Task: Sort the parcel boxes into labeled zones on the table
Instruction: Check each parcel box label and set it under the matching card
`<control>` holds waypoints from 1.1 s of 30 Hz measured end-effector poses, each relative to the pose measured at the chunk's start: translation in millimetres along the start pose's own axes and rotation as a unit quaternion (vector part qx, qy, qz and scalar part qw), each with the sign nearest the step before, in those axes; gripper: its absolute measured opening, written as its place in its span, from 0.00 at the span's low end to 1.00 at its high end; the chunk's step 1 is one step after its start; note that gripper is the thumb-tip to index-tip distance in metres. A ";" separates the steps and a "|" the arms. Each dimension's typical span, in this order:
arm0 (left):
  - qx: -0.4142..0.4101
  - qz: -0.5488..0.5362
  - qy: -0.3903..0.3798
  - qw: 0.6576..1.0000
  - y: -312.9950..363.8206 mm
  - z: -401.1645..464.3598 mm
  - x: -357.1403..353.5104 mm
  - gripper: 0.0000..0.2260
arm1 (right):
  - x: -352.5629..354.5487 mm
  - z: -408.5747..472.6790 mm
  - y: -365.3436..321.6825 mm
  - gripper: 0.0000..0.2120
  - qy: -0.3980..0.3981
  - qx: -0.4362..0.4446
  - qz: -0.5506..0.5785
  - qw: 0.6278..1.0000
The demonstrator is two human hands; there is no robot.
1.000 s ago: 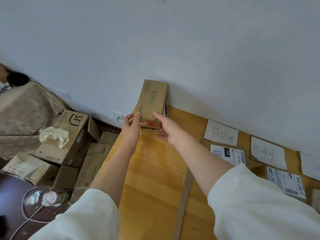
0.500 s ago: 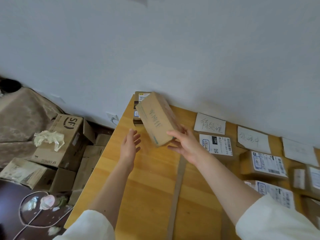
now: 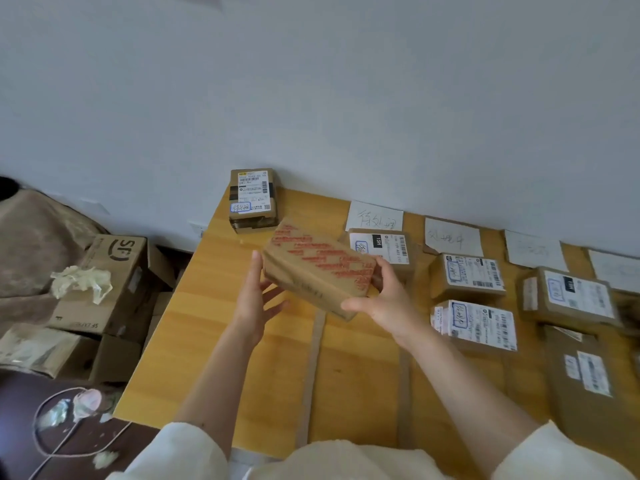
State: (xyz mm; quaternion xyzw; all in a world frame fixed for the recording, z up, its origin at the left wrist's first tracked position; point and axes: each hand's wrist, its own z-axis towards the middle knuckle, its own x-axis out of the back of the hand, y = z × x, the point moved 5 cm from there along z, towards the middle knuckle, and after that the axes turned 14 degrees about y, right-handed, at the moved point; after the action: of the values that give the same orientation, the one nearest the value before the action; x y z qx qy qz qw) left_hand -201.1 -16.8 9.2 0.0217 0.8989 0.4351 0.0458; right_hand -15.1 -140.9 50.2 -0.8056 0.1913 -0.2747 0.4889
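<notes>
I hold a brown parcel box with red printed tape above the wooden table. My right hand grips its right end, fingers curled round the edge. My left hand touches its left end with straight fingers. Behind it, at the table's far left corner, stands a small stack of labelled boxes. Handwritten paper zone labels lie along the wall, with several labelled parcels below them on the right.
Strips of brown tape divide the table into zones. Left of the table, on the floor, sit large cardboard cartons with crumpled paper on top, a covered piece of furniture, and a cable with a small pink object.
The box came away from the far-left stack toward me and turned over, red taped face up. My left hand let go, then came back to its left end. The view shifted right.
</notes>
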 end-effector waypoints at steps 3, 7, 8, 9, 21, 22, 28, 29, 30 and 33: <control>0.008 0.014 -0.050 0.999 -11.4 -16.3 -15.2 0.31 | 19.3 -11.2 8.3 0.46 -0.004 0.023 -0.001 1.000; 0.028 -0.039 -0.072 0.996 -29.5 -29.0 -29.7 0.28 | 38.4 -17.5 21.4 0.47 -0.007 -0.009 0.044 0.999; 0.025 -0.047 -0.080 0.995 -32.2 -31.8 -33.0 0.28 | 42.4 -18.0 26.6 0.48 0.004 -0.047 0.065 0.997; 0.021 -0.052 -0.090 0.994 -34.1 -35.1 -36.6 0.29 | 46.2 -19.2 31.4 0.49 0.009 -0.089 0.084 0.992; 0.022 -0.037 -0.128 0.991 -48.3 -52.5 -58.3 0.13 | 79.6 -35.4 48.2 0.09 0.022 -0.218 0.230 0.948; 0.021 -0.030 -0.123 0.992 -49.2 -53.4 -59.0 0.14 | 81.0 -35.7 48.3 0.07 0.026 -0.208 0.232 0.950; 0.023 0.005 -0.132 0.991 -51.7 -60.1 -66.5 0.25 | 87.1 -34.6 51.5 0.15 0.049 -0.170 0.232 0.957; 0.022 0.013 -0.131 0.991 -51.5 -61.6 -67.5 0.23 | 88.4 -34.7 52.1 0.15 0.053 -0.165 0.233 0.957; 0.021 0.021 -0.127 0.991 -51.4 -62.6 -68.0 0.21 | 89.6 -35.4 51.5 0.15 0.054 -0.161 0.235 0.957; 0.026 0.024 -0.105 0.994 -51.4 -63.6 -68.5 0.15 | 92.6 -37.4 51.5 0.11 0.061 -0.167 0.261 0.949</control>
State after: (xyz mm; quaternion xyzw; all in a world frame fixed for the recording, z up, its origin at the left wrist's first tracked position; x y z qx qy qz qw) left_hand -139.3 -103.7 12.5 0.0902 0.8992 0.4083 0.1288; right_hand 31.1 -242.9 41.7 -0.7792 0.4672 -0.1508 0.3896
